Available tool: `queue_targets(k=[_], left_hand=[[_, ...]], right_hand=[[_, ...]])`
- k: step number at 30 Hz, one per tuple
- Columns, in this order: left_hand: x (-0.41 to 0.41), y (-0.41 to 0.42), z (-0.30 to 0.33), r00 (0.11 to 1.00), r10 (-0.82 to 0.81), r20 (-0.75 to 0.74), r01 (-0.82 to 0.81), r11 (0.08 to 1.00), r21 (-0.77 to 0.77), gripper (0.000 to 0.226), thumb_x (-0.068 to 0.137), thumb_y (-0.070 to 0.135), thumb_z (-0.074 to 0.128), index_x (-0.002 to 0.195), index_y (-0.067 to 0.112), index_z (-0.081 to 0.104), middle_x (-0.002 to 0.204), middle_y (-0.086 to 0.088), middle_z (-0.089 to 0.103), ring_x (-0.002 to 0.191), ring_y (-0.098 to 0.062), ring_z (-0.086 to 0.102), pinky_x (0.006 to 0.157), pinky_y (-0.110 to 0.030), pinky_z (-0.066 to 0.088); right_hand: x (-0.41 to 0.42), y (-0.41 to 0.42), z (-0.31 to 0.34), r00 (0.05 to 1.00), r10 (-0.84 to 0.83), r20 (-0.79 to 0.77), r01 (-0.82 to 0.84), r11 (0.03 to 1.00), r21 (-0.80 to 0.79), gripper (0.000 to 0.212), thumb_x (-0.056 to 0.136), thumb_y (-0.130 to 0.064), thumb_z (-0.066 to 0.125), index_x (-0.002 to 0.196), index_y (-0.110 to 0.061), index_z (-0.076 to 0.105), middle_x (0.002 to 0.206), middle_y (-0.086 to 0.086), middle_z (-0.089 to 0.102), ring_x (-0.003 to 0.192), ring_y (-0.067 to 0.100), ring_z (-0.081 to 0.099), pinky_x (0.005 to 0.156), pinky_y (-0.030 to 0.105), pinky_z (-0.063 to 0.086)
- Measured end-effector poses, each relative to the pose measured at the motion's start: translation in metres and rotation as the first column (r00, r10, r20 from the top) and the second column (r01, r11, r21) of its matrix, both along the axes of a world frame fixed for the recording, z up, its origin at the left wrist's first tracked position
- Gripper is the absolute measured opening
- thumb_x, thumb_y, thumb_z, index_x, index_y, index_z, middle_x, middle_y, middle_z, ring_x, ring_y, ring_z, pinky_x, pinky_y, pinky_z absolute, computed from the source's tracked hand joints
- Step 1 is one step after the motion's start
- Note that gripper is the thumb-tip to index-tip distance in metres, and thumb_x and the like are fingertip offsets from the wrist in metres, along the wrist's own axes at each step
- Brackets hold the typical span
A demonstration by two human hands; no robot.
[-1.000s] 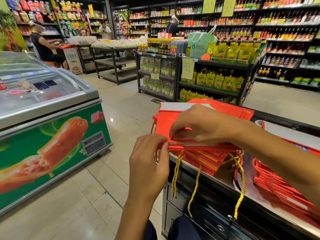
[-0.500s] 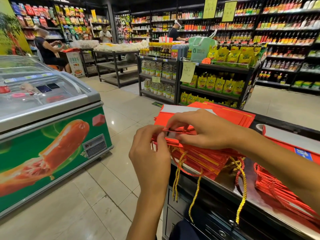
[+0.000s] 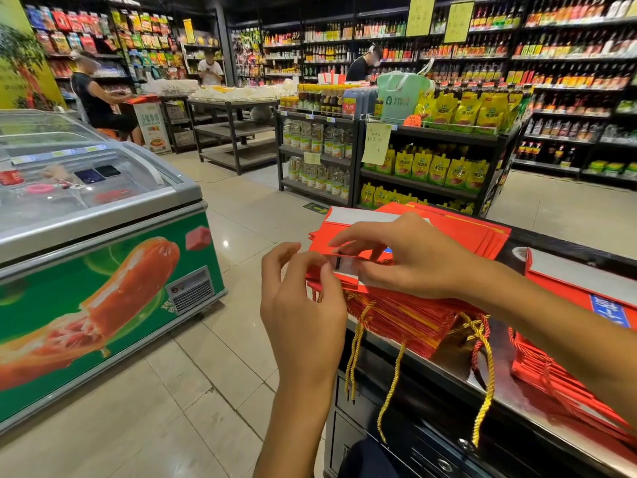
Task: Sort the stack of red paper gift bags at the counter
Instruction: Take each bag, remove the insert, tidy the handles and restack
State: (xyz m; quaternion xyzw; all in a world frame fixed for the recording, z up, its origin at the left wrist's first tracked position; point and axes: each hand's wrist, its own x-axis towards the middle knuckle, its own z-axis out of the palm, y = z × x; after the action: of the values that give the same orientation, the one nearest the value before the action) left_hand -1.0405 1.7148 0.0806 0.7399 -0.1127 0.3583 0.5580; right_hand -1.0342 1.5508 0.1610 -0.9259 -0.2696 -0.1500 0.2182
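Note:
A stack of flat red paper gift bags (image 3: 410,315) lies on the left end of the counter (image 3: 448,369), gold cord handles (image 3: 482,384) dangling over the edge. My left hand (image 3: 303,301) pinches the near-left edge of the top bags. My right hand (image 3: 410,257) lies over the stack, its fingers and thumb pinching the raised near edge of the top red bag (image 3: 348,265), whose white inner rim shows. More red bags (image 3: 458,225) fan out behind my right hand. A second red bag pile (image 3: 565,384) sits at the right.
A chest freezer (image 3: 103,270) with a sausage picture stands left across a tiled aisle. Shelf racks of bottles and yellow pouches (image 3: 437,160) stand beyond the counter. Three people stand far back in the shop. A dark drawer front (image 3: 431,453) sits below the counter edge.
My left hand has risen from below the counter edge to the stack's near-left corner. My right hand's fingers lifted the top bag's near edge, exposing its white rim.

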Motion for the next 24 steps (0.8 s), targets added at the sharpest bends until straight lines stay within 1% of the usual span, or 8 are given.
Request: queue_targets(k=[3, 7, 13, 15, 17, 18, 20, 24], left_hand=[[0.0, 0.001, 0.002, 0.997, 0.079, 0.006, -0.079, 0.986, 0.144, 0.013, 0.094, 0.019, 0.072, 0.106, 0.023, 0.077, 0.13, 0.002, 0.061, 0.12, -0.009, 0.052, 0.091, 0.003, 0.03], [0.003, -0.001, 0.01, 0.988, 0.066, -0.137, -0.029, 0.966, 0.257, 0.018, 0.096, 0.035, 0.067, 0.11, 0.027, 0.077, 0.134, 0.009, 0.056, 0.126, -0.011, 0.046, 0.08, -0.004, 0.027], [0.012, -0.007, 0.018, 0.969, 0.011, -0.248, 0.017, 0.994, 0.113, 0.011, 0.092, 0.024, 0.069, 0.095, 0.028, 0.079, 0.111, 0.018, 0.049, 0.11, -0.006, 0.047, 0.08, -0.01, 0.039], [0.012, -0.008, 0.019, 0.97, -0.033, -0.241, 0.045, 0.998, 0.046, 0.014, 0.091, 0.02, 0.071, 0.085, 0.032, 0.075, 0.11, 0.017, 0.049, 0.11, -0.007, 0.051, 0.084, -0.019, 0.049], [0.011, -0.006, 0.019, 0.969, -0.07, -0.235, 0.075, 0.997, 0.013, 0.021, 0.09, 0.02, 0.073, 0.077, 0.036, 0.068, 0.111, 0.017, 0.051, 0.107, -0.004, 0.051, 0.087, -0.03, 0.055], [0.011, -0.005, 0.018, 0.969, -0.08, -0.232, 0.087, 0.996, 0.022, 0.021, 0.09, 0.02, 0.073, 0.076, 0.035, 0.067, 0.112, 0.017, 0.052, 0.105, 0.0, 0.051, 0.087, -0.028, 0.055], [0.009, -0.002, 0.015, 0.971, -0.107, -0.213, 0.119, 0.992, 0.041, 0.018, 0.09, 0.017, 0.074, 0.076, 0.027, 0.069, 0.113, 0.016, 0.055, 0.103, 0.009, 0.052, 0.084, -0.014, 0.051], [0.006, 0.004, 0.011, 0.966, -0.191, -0.175, 0.2, 0.979, 0.039, 0.013, 0.089, 0.015, 0.076, 0.08, 0.024, 0.074, 0.118, 0.017, 0.058, 0.103, 0.018, 0.052, 0.076, -0.002, 0.042]], right_hand=[[0.001, 0.0, 0.001, 0.999, -0.018, 0.045, 0.02, 0.999, -0.045, 0.037, 0.096, -0.034, 0.06, 0.132, -0.027, 0.061, 0.117, -0.011, 0.075, 0.11, -0.001, 0.069, 0.081, 0.036, 0.06], [0.001, 0.003, 0.0, 0.998, -0.027, 0.058, 0.035, 0.991, -0.128, 0.042, 0.097, -0.037, 0.057, 0.139, -0.03, 0.055, 0.117, -0.009, 0.075, 0.105, 0.011, 0.072, 0.079, 0.039, 0.059], [0.004, 0.002, -0.001, 0.998, 0.002, 0.069, 0.006, 0.993, -0.12, 0.044, 0.097, -0.037, 0.054, 0.141, -0.032, 0.051, 0.118, -0.01, 0.075, 0.098, 0.018, 0.075, 0.07, 0.039, 0.058], [0.004, 0.002, -0.001, 0.996, -0.006, 0.087, 0.017, 0.992, -0.128, 0.044, 0.098, -0.036, 0.052, 0.141, -0.03, 0.053, 0.117, -0.009, 0.075, 0.098, 0.012, 0.074, 0.073, 0.036, 0.058], [0.002, 0.002, -0.002, 0.993, -0.022, 0.118, 0.039, 0.989, -0.142, 0.046, 0.097, -0.038, 0.044, 0.14, -0.028, 0.056, 0.112, -0.01, 0.076, 0.087, -0.006, 0.068, 0.073, 0.019, 0.052], [0.002, 0.003, -0.002, 0.991, -0.03, 0.127, 0.05, 0.986, -0.158, 0.048, 0.096, -0.039, 0.04, 0.139, -0.027, 0.058, 0.107, -0.011, 0.076, 0.079, -0.013, 0.061, 0.069, 0.009, 0.044], [0.002, 0.004, -0.004, 0.992, -0.032, 0.123, 0.053, 0.984, -0.17, 0.05, 0.095, -0.038, 0.037, 0.137, -0.025, 0.061, 0.102, -0.012, 0.074, 0.072, -0.016, 0.052, 0.064, 0.005, 0.035], [0.008, -0.001, -0.002, 0.992, -0.026, 0.127, 0.046, 0.986, -0.161, 0.05, 0.092, -0.029, 0.04, 0.135, -0.022, 0.065, 0.115, -0.006, 0.075, 0.088, -0.007, 0.052, 0.072, 0.002, 0.036]])
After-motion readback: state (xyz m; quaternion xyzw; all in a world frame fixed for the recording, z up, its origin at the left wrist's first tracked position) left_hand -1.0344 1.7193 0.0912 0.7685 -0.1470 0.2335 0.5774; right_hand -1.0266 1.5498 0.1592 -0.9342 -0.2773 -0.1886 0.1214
